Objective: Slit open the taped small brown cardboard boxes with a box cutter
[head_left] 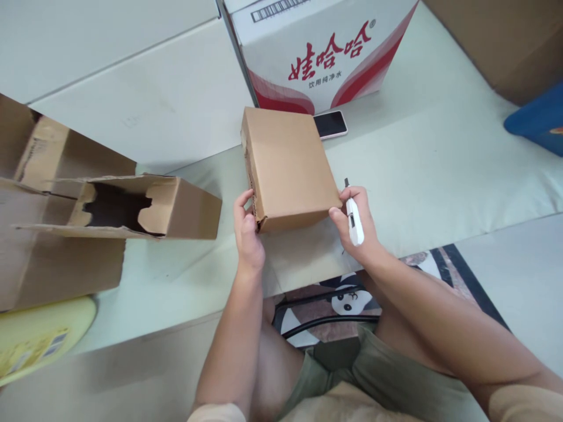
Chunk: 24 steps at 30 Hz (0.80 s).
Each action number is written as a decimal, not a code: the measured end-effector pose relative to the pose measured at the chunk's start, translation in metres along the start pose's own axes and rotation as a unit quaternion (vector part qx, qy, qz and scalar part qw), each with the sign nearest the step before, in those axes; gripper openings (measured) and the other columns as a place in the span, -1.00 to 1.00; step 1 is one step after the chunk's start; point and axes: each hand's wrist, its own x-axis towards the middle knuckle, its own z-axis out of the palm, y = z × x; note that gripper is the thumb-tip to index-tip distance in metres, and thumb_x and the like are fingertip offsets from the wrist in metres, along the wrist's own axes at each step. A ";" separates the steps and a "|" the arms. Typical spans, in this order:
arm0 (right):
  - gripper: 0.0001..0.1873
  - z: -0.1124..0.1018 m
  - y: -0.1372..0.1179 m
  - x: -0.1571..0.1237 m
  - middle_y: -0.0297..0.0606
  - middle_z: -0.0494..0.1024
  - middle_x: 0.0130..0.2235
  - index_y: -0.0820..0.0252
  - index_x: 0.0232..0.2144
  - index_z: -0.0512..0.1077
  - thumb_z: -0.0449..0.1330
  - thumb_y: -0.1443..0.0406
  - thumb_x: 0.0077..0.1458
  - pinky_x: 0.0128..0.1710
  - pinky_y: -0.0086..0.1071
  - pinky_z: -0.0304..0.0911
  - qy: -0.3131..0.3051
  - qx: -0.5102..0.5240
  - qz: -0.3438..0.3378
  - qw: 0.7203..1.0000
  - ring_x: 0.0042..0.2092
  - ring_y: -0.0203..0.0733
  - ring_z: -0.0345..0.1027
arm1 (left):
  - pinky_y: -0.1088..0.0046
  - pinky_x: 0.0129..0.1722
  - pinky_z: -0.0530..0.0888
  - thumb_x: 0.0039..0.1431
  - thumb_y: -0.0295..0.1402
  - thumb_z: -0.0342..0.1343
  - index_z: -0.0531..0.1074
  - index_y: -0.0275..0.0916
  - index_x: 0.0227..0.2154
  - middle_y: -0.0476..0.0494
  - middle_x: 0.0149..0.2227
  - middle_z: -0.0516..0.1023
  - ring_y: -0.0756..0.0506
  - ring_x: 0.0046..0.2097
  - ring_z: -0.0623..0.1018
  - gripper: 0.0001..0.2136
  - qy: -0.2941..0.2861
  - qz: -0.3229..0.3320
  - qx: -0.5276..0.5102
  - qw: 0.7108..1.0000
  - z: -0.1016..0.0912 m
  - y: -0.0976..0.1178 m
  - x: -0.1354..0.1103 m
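Note:
A brown cardboard box (290,167) rests between my hands, its left side showing a rough cardboard edge. My left hand (250,237) grips the box at its near left corner, thumb and fingers curled against that side. In my right hand (363,225) is a white utility knife (354,223), its dark blade sticking out and pointing away from me. The thumb and fingertips of that same hand touch the box's near right corner.
Left of the box lie opened cardboard boxes (193,208) and a yellow container (48,334). Behind it stand a white-and-red carton (316,35) and a phone (332,124). A blue object (539,123) sits far right. A panda-patterned surface (453,275) shows below the table edge.

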 end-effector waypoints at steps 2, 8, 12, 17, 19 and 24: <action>-0.69 0.001 -0.001 0.000 -0.37 0.31 -0.21 -0.04 -0.12 0.12 0.21 0.14 0.27 -0.39 -0.32 0.13 0.006 -0.002 -0.002 1.000 -0.39 -0.28 0.11 | 0.18 0.23 0.46 0.21 0.31 0.10 0.49 -0.01 0.13 -0.15 0.20 0.51 -0.27 0.22 0.53 -0.38 -0.009 0.001 0.000 1.000 -0.001 -0.001 0.000; -0.67 0.000 0.001 0.000 -0.38 0.21 -0.27 -0.04 -0.12 0.12 0.21 0.07 0.28 -0.41 -0.31 0.12 0.018 -0.005 0.009 1.000 -0.39 -0.26 0.08 | 0.06 0.24 0.47 0.15 0.38 0.13 0.40 0.01 0.21 -0.22 0.28 0.43 -0.35 0.27 0.49 -0.27 -0.044 0.021 0.069 0.996 -0.007 -0.006 -0.001; -0.67 0.000 0.003 0.000 -0.35 0.28 -0.21 -0.05 -0.11 0.11 0.21 0.09 0.27 -0.39 -0.29 0.13 0.007 0.002 0.003 1.000 -0.38 -0.26 0.09 | 0.20 0.03 0.55 0.15 0.39 0.10 0.39 0.02 0.20 -0.20 0.20 0.47 -0.26 0.08 0.58 -0.27 -0.045 0.027 0.058 0.997 -0.005 -0.005 -0.001; -0.66 0.000 0.003 0.002 -0.31 0.33 -0.12 -0.05 -0.10 0.09 0.19 0.11 0.26 -0.25 -0.23 0.24 0.013 0.014 0.002 1.000 -0.28 -0.21 0.22 | 0.16 0.06 0.55 0.14 0.35 0.15 0.36 0.00 0.16 -0.20 0.11 0.49 -0.32 0.19 0.53 -0.31 -0.034 0.039 0.049 0.997 0.002 -0.002 -0.001; -0.66 0.000 0.003 0.002 -0.30 0.33 -0.12 -0.05 -0.10 0.07 0.19 0.17 0.23 -0.24 -0.22 0.24 0.019 0.019 0.011 1.000 -0.28 -0.20 0.23 | 0.11 0.13 0.53 0.11 0.31 0.22 0.33 0.02 0.17 -0.21 0.12 0.47 -0.35 0.26 0.49 -0.31 -0.038 0.046 0.043 0.997 0.003 -0.003 -0.001; -0.54 -0.001 0.004 0.002 -0.33 0.28 -0.16 -0.07 -0.09 0.05 0.19 0.39 0.08 -0.25 -0.24 0.20 0.014 0.016 0.031 0.999 -0.28 -0.21 0.23 | 0.10 0.17 0.52 0.06 0.21 0.30 0.28 0.10 0.19 -0.20 0.28 0.33 -0.33 0.30 0.46 -0.31 -0.045 0.046 0.024 0.998 0.000 -0.012 -0.001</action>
